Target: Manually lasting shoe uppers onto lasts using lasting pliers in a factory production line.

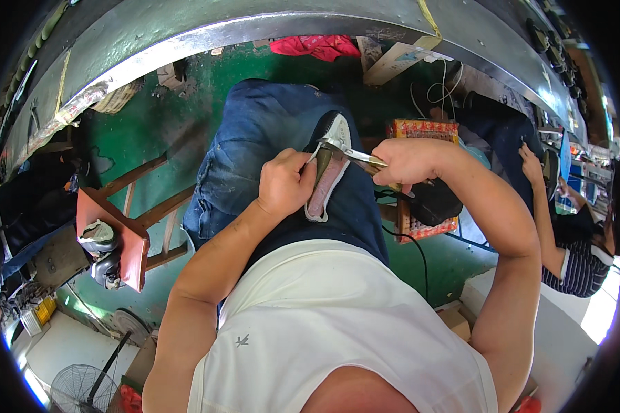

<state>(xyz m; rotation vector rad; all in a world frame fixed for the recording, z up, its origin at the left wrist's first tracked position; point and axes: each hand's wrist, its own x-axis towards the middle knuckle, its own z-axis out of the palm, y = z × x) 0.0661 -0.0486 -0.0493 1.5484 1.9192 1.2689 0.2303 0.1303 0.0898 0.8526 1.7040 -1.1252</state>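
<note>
the shoe lies on the person's lap, over the blue jeans, with its black-and-white end pointing away from the body and its pinkish inside facing up. the left hand is at the left side of the shoe, thumb and fingers pinched together on its edge. the right hand, to the right of the shoe, is closed around the handles of a metal pair of pliers, whose head reaches over the shoe and meets it near the left fingertips; whether its jaws grip anything cannot be told. a brownish-green piece sits inside the shoe, too small to make out.

right of the shoe, beyond the pliers, stands a seat with a red patterned cover, a black object upon it. farther right of the shoe, a co-worker's hand rests near dark trousers. well left of the shoe, a wooden stool holds more footwear. ahead of the shoe, a red cloth lies on the green floor, just below the metal-edged desk.
</note>
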